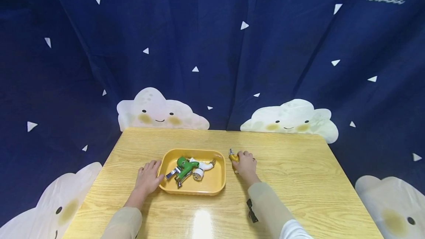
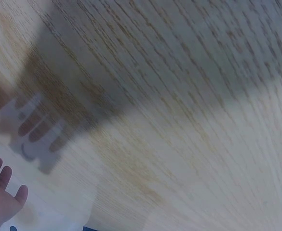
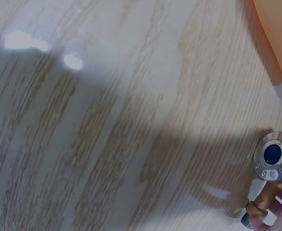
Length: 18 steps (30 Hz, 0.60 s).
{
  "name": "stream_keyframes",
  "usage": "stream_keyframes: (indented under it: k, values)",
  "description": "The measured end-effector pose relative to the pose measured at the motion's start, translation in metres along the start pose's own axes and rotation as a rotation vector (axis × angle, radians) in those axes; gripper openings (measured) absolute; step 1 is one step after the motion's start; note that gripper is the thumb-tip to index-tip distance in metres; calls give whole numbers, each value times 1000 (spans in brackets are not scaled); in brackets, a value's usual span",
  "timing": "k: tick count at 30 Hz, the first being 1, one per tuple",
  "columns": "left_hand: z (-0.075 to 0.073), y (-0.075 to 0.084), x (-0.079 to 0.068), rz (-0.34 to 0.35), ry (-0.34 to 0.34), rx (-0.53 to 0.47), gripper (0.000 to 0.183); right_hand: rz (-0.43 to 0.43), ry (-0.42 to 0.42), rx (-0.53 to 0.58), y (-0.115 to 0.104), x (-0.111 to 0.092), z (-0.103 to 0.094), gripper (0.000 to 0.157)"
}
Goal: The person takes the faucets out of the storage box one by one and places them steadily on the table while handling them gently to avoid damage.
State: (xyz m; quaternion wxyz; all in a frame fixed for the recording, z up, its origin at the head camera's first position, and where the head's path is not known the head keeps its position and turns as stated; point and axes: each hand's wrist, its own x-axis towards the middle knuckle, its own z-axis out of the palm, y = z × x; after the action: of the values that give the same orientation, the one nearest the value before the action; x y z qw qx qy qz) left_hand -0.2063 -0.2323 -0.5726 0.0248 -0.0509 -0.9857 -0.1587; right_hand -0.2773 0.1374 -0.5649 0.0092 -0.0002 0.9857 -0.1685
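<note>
A yellow tray (image 1: 209, 190) stands on the table with a green faucet (image 1: 184, 167) and a white faucet (image 1: 203, 166) lying in it, both with metal parts. My left hand (image 1: 148, 177) rests at the tray's left side, its fingers fairly straight and the thumb at the rim. Right of the tray, my right hand (image 1: 246, 165) grips a yellow faucet (image 1: 234, 157) with a silvery tip. Close up in the right wrist view, this faucet (image 3: 265, 197) shows a round metal dial with a dark centre and a threaded end, fingers around its body.
The wooden table (image 1: 295, 180) runs out to both sides of the tray. Behind it hangs a dark blue curtain (image 1: 212, 47) with white triangles and smiling clouds. A dark strap (image 1: 251, 211) is at the right forearm.
</note>
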Motion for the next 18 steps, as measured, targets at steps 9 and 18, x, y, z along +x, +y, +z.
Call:
stream_keyframes:
  k: [9, 18]
  values:
    - [-1, 1, -1, 8, 5, -6, 57, -1, -17, -14, -2, -3, 2, 39]
    - [0, 1, 0, 5, 3, -5, 57, -26, 0, -12, 1, -4, 3, 45]
